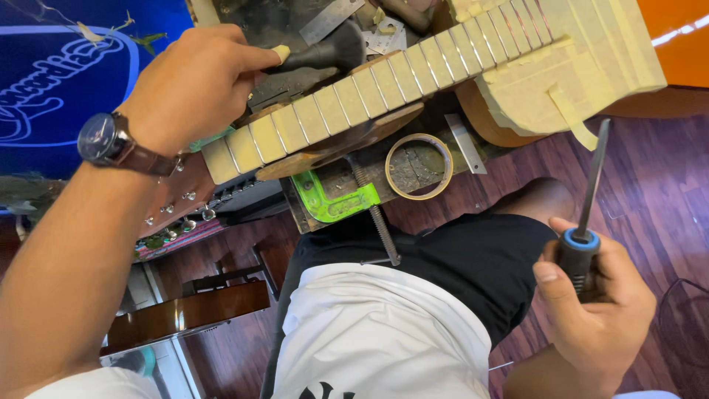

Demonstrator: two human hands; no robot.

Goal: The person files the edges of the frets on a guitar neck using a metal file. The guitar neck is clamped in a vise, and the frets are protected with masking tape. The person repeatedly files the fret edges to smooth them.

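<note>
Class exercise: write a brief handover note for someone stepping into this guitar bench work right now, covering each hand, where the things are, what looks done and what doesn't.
Left hand: grip shut on a black brush, bristles just above the guitar neck.
Right hand: grip shut on a file with a black and blue handle, blade pointing up, clear of the guitar.
Neck lies across the bench, held over a green clamp; tape roll beside it.
Done: fretboard and body top are masked with tape, frets left bare.
Left: tape is still on; fret condition cannot be judged.
</note>
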